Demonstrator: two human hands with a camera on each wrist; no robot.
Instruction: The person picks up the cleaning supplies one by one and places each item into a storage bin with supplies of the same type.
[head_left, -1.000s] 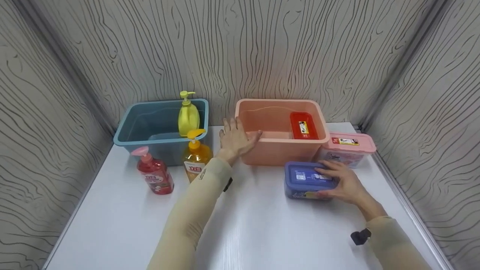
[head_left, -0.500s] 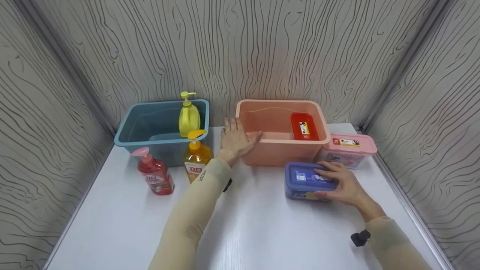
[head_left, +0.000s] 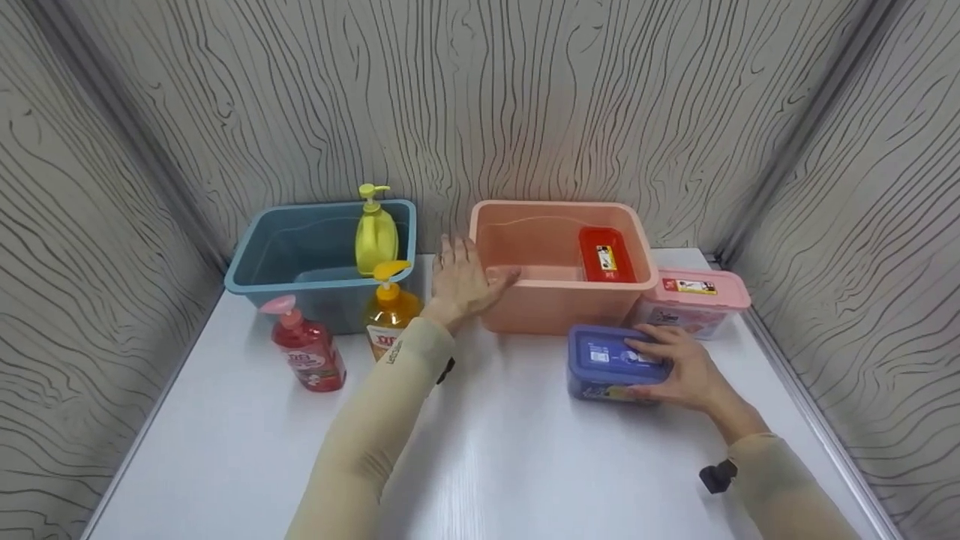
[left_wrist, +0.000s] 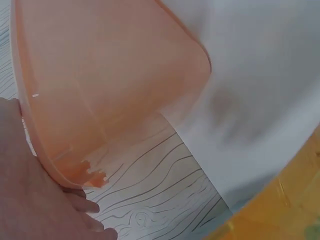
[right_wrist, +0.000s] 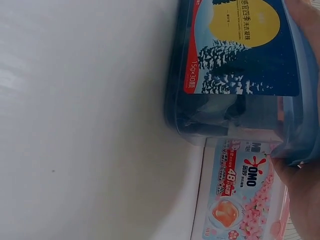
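Note:
My left hand (head_left: 459, 286) touches the left rim of a pink plastic bin (head_left: 551, 309). Its fingers lie straight along the outside, with the thumb spread across the front corner. In the left wrist view, fingers (left_wrist: 82, 205) show below the bin's rim. With my right hand (head_left: 688, 371) I grip a purple-blue laundry capsule box (head_left: 604, 351) by its right end, fingers over the lid and thumb at the front side. The box stands in front of the pink bin, and its printed label (right_wrist: 240, 65) shows in the right wrist view.
A red-lidded box (head_left: 606, 255) lies inside the pink bin. A pink-lidded capsule box (head_left: 701, 291) stands beside it. The blue bin (head_left: 300, 283) holds a yellow pump bottle (head_left: 376, 244). An orange pump bottle (head_left: 394, 306) and a red pump bottle (head_left: 311, 352) stand before it.
My left hand has edged slightly left along with its forearm. The right hand keeps its grip on the capsule box, which stays in place.

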